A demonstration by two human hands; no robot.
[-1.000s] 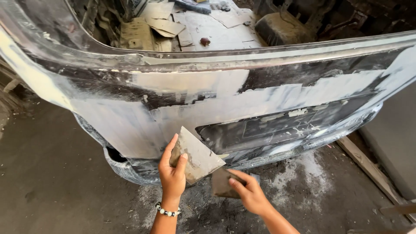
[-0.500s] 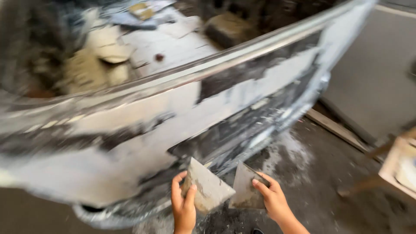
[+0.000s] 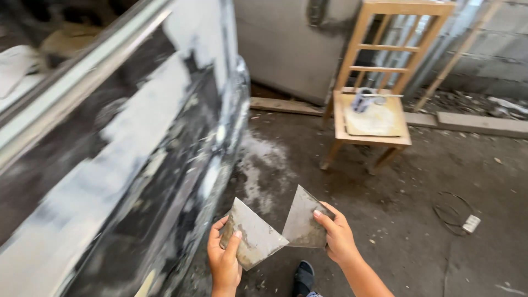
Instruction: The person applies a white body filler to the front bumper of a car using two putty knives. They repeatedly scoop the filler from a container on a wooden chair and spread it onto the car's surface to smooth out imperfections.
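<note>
**Two filler-smeared blades held low beside the car panel**

The person's left hand (image 3: 224, 258) is gripping a flat, roughly square metal spreader blade (image 3: 254, 240), its face streaked with grey filler, thumb lying across the top surface. The right hand (image 3: 336, 236) is clasping a second, darker blade (image 3: 302, 220) by its right edge, with fingers curling over the front. The two blades are meeting at their inner corners, tilted toward each other just above the floor.

To the left, a car body panel (image 3: 110, 165) patched with pale filler over dark paint is filling that side of the view. Below the hands, a dark sandal (image 3: 303, 275) is resting on the dusty concrete floor (image 3: 407, 220). Farther off, a wooden chair (image 3: 374, 104) is standing by the wall, a smeared board lying on its seat. A coil of wire (image 3: 454, 212) is lying on the floor to the right.
</note>
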